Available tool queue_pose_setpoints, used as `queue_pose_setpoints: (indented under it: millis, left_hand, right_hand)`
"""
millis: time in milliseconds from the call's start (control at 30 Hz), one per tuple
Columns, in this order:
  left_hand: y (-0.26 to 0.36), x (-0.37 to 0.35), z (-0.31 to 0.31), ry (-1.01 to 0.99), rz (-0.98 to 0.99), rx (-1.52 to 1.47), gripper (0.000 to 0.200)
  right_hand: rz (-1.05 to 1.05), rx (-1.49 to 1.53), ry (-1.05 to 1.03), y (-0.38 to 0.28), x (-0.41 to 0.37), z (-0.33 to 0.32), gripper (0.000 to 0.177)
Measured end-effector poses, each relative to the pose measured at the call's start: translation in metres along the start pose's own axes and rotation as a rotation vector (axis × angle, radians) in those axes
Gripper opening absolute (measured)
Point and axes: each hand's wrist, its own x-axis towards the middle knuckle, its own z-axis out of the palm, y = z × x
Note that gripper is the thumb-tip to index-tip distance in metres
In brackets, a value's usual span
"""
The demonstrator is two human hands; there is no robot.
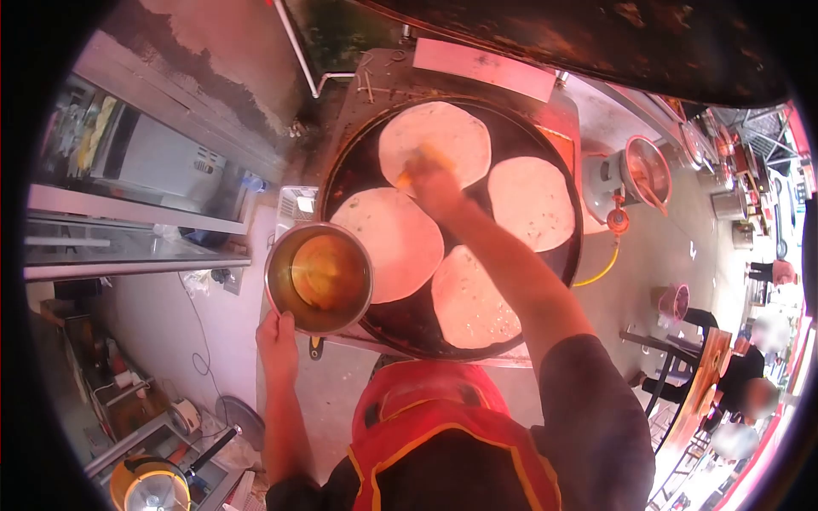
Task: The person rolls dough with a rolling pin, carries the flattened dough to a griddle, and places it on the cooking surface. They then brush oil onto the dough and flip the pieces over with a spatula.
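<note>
My left hand (pixel 279 336) grips the rim of a metal bowl (pixel 365 294), which holds a golden, oil-like liquid. The bowl is over the near left edge of a large round black griddle (pixel 469 213). Several flatbreads lie on the griddle: one at the back (pixel 430 128), one at the left (pixel 388 247), one at the right (pixel 530 204) and one at the front (pixel 473 298). Stretched out over the back flatbread, my right hand (pixel 439 189) is closed around a yellowish brush (pixel 434 159), smeared by motion.
Dark sheet metal (pixel 596 43) overhangs the far side. Right of the griddle stand a gas bottle (pixel 599 183), an orange regulator (pixel 619 221) with a yellow hose (pixel 601 271), and a round pan (pixel 648 170). People sit by a wooden table (pixel 703 383). A glass-fronted cabinet (pixel 145 234) stands left.
</note>
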Motion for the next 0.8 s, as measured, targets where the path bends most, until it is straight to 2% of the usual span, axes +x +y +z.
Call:
queue_pose_setpoints:
  millis: [33, 67, 167, 200, 233, 267, 300, 333, 367, 433, 533, 567, 600, 633, 667, 700, 733, 800]
  left_hand:
    - [-0.005, 0.000, -0.005, 0.015, -0.002, -0.015, 0.021]
    - [-0.006, 0.000, -0.008, 0.025, -0.018, -0.032, 0.021]
    - [-0.007, -0.003, -0.013, 0.051, -0.058, -0.090, 0.023]
    - [-0.010, -0.004, -0.016, 0.054, -0.060, -0.106, 0.023]
    - [-0.012, -0.004, -0.018, 0.057, -0.061, -0.122, 0.023]
    - [-0.013, -0.004, -0.019, 0.068, -0.064, -0.130, 0.023]
    - [-0.014, -0.004, -0.020, 0.076, -0.068, -0.136, 0.023]
    - [-0.014, -0.005, -0.021, 0.082, -0.072, -0.142, 0.023]
    - [-0.013, -0.004, -0.022, 0.080, -0.072, -0.131, 0.023]
    - [-0.010, -0.004, -0.023, 0.069, -0.070, -0.111, 0.023]
    - [-0.012, -0.002, -0.027, 0.048, -0.057, 0.027, 0.022]
    - [-0.011, -0.001, -0.026, 0.053, -0.058, 0.012, 0.022]
    - [-0.008, -0.001, -0.024, 0.057, -0.058, -0.005, 0.022]
    - [-0.006, -0.002, -0.022, 0.061, -0.057, -0.022, 0.022]
    - [-0.007, -0.001, -0.021, 0.059, -0.047, -0.019, 0.023]
    - [-0.010, -0.001, -0.022, 0.057, -0.038, -0.015, 0.023]
    - [-0.012, -0.002, -0.022, 0.056, -0.034, -0.012, 0.023]
    - [-0.012, -0.002, -0.024, 0.044, -0.018, 0.001, 0.024]
  right_hand:
    - [-0.114, -0.040, 0.052, -0.018, 0.006, 0.020, 0.020]
    - [-0.105, 0.114, 0.080, -0.044, 0.016, 0.014, 0.018]
    - [-0.066, 0.295, 0.255, -0.043, 0.052, 0.013, 0.017]
    - [0.019, -0.061, 0.144, -0.021, 0.069, 0.020, 0.017]
    - [0.424, 0.219, 0.039, 0.015, 0.074, 0.015, 0.019]
    - [0.498, 0.471, 0.240, 0.066, 0.069, 0.030, 0.020]
    - [0.771, 0.606, 0.184, 0.076, 0.069, -0.011, 0.017]
    - [0.775, 0.494, 0.369, 0.151, 0.059, 0.029, 0.023]
    - [0.861, 0.606, 0.505, 0.144, 0.054, -0.012, 0.029]
    - [0.750, 0.140, 0.461, 0.174, 0.047, -0.035, 0.015]
    - [0.464, -0.005, 0.287, 0.143, 0.066, -0.033, 0.018]
    - [0.202, -0.146, 0.239, 0.127, 0.076, -0.017, 0.019]
    - [0.235, -0.192, 0.091, 0.112, 0.076, 0.017, 0.020]
    - [0.060, -0.052, 0.146, 0.076, 0.083, 0.031, 0.022]
    - [-0.137, -0.068, 0.099, 0.047, 0.082, 0.037, 0.024]
    - [-0.127, 0.070, 0.083, 0.020, 0.080, 0.043, 0.025]
    - [-0.019, 0.136, 0.019, -0.022, 0.078, 0.004, 0.019]
    - [0.241, 0.378, 0.072, -0.021, 0.063, -0.009, 0.015]
